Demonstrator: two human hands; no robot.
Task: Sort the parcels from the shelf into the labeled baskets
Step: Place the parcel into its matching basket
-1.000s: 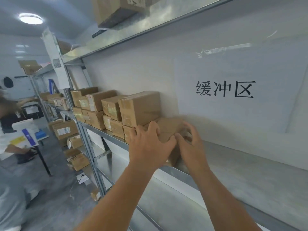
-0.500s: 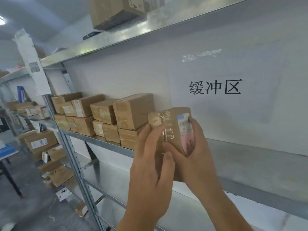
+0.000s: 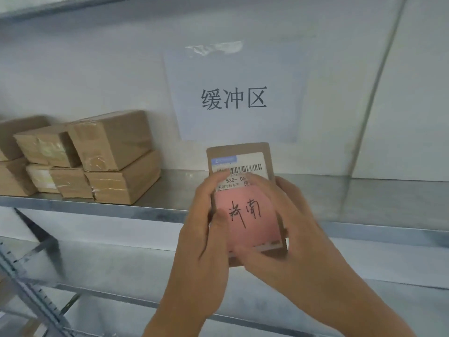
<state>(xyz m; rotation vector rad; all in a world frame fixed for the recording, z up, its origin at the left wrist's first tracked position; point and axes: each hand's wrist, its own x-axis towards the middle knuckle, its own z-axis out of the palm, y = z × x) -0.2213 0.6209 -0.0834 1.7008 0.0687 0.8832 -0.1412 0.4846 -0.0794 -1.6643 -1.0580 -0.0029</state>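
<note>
Both hands hold one small cardboard parcel (image 3: 243,190) in front of the metal shelf (image 3: 170,210), with its labelled face turned to the camera. The left hand (image 3: 204,242) is closed around the left edge of the parcel, with the thumb lying over the label near the barcode and the other fingers curled on the lower left side. The right hand (image 3: 286,234) is closed around the right edge and the bottom, and its thumb crosses under the pink sticker (image 3: 250,222), which carries black handwritten characters. Above the sticker, a white shipping label (image 3: 239,166) shows a barcode and some printed digits, partly covered by the thumb. The parcel stands nearly upright, a little tilted, and it does not touch the shelf board. On the left part of the same shelf a stack of brown boxes (image 3: 97,156) sits in two layers, well apart from the held parcel. On the wall behind, a white paper sign (image 3: 234,98) with three black characters is taped just above the parcel.
</note>
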